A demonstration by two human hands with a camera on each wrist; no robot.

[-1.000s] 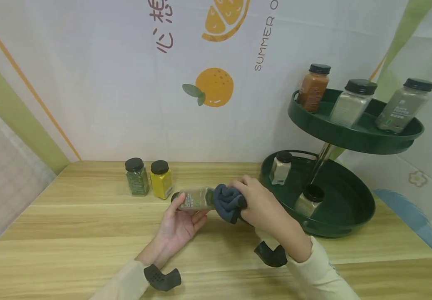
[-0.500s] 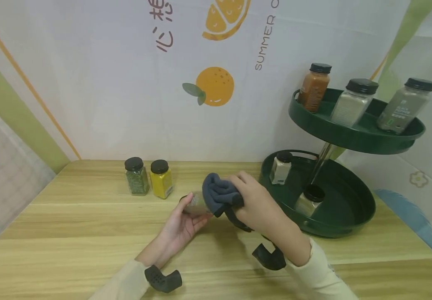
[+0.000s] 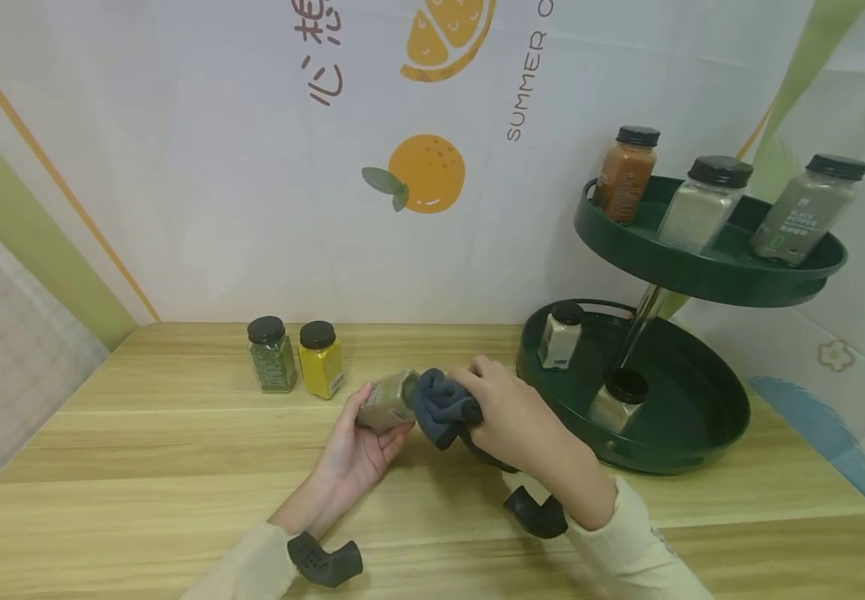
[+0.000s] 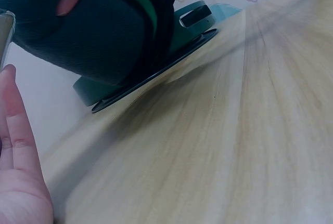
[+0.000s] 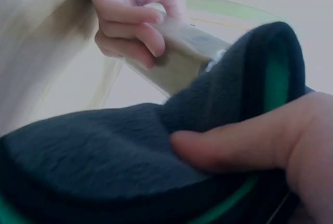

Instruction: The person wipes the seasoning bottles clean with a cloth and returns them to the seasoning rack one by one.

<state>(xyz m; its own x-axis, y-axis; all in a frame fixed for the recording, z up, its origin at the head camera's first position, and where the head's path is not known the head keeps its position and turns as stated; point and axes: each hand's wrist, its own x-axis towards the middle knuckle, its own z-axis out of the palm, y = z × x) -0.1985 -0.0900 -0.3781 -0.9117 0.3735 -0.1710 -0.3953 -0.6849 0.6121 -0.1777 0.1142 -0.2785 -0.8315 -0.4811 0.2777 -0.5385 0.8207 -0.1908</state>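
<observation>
Cloth [image 3: 438,400] at held jar [image 3: 386,403], "BLACK PEPPER" bottle [image 3: 806,212]

The cloth [image 3: 438,404] is slate blue, edged in black, with some green inside; the held jar [image 3: 385,404] looks grey-brown. The rack [image 3: 702,272] is dark green, the wood-grained surface [image 3: 177,483] pale yellow, the backdrop [image 3: 237,208] white with orange fruit [image 3: 428,173].

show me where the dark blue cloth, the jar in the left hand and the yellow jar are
dark blue cloth [image 3: 438,403]: head view, on its bunched folds
held jar [image 3: 386,403]: head view, on its side
yellow jar [image 3: 321,369]: head view, on its body below the black lid
</observation>
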